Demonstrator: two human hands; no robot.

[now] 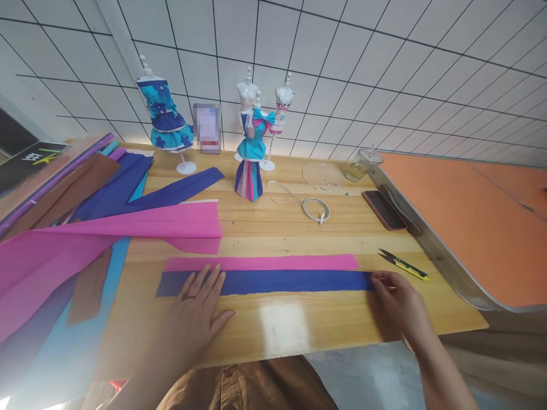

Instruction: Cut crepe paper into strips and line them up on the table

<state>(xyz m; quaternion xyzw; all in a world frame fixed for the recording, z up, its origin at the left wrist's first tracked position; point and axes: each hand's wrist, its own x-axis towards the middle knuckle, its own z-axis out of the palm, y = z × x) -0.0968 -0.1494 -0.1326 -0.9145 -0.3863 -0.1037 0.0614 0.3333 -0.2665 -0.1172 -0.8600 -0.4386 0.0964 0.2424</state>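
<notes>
A long dark blue strip (294, 281) lies flat across the wooden table, its upper edge against a pink strip (282, 262). My left hand (199, 302) rests on the left part of the blue strip with its fingers spread, the fingertips reaching the pink one. At the strip's right end, my right hand (397, 296) pinches the blue corner between thumb and fingers. Yellow and black thread snips (404, 265) lie just beyond my right hand, their blades pointing up and left.
Coloured sheets, among them a large pink one (192, 221), pile up at the left. Dressed mini mannequins (252, 145) stand at the back. A tape roll (316, 210), a phone (384, 210) and a glass jar (356, 169) are at the right.
</notes>
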